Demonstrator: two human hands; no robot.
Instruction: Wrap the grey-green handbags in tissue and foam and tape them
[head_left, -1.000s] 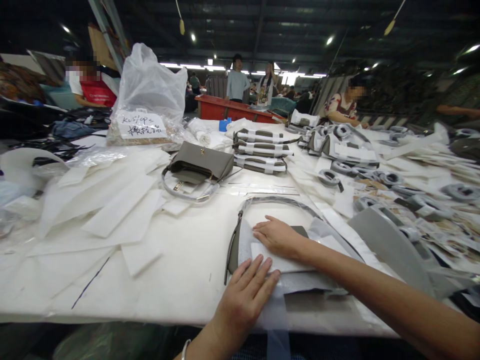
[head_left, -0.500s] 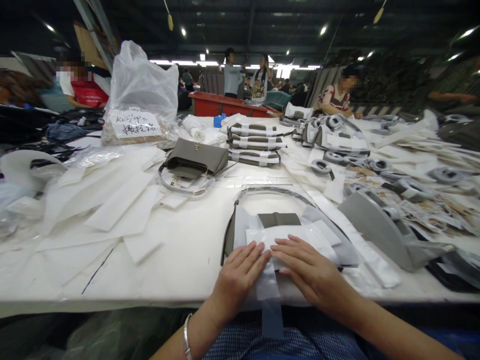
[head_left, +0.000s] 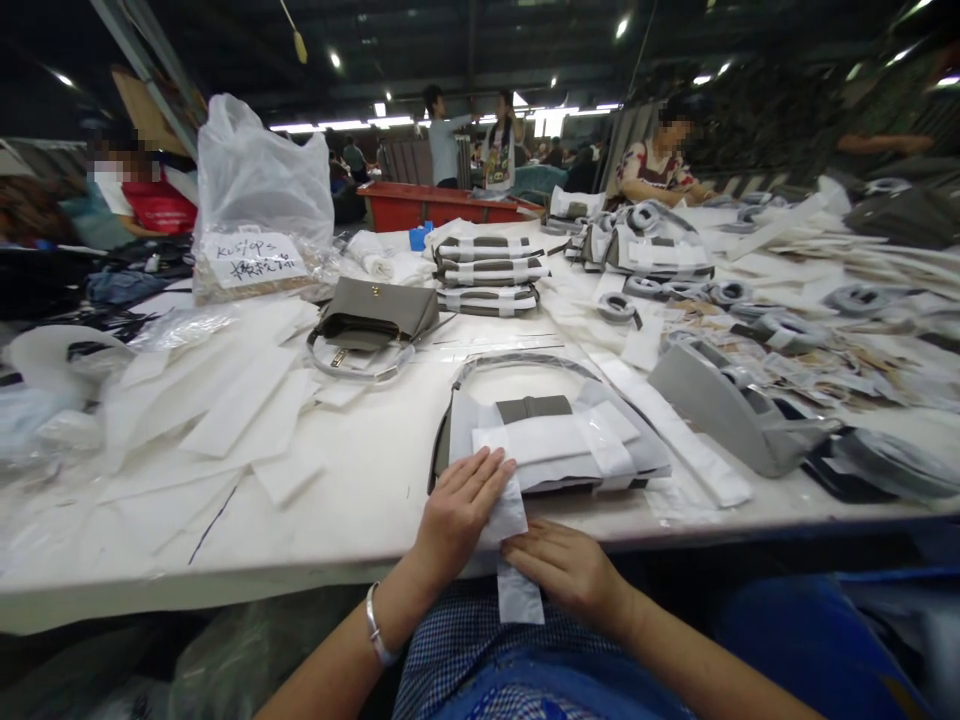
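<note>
A dark grey handbag (head_left: 534,406), partly wrapped in white sheets, lies near the table's front edge with its strap looped behind it. My left hand (head_left: 465,500) presses flat on the bag's lower left corner, over the top of a translucent white strip (head_left: 508,512). That strip hangs down past the table edge. My right hand (head_left: 566,565) is lower, at the edge, with its fingers together and closed on the hanging strip; the thumb is hidden. A second strip (head_left: 609,440) crosses the wrapping on the bag's right side.
An open grey handbag (head_left: 382,310) and a stack of wrapped bags (head_left: 489,272) are farther back. White sheets (head_left: 225,400) cover the left of the table (head_left: 345,500). A grey panel (head_left: 720,405) and several rolled straps lie right. People stand or sit behind.
My right hand has moved off the bag's top and down to the hanging strip. My left hand remains on the bag's corner. The view has shifted slightly right.
</note>
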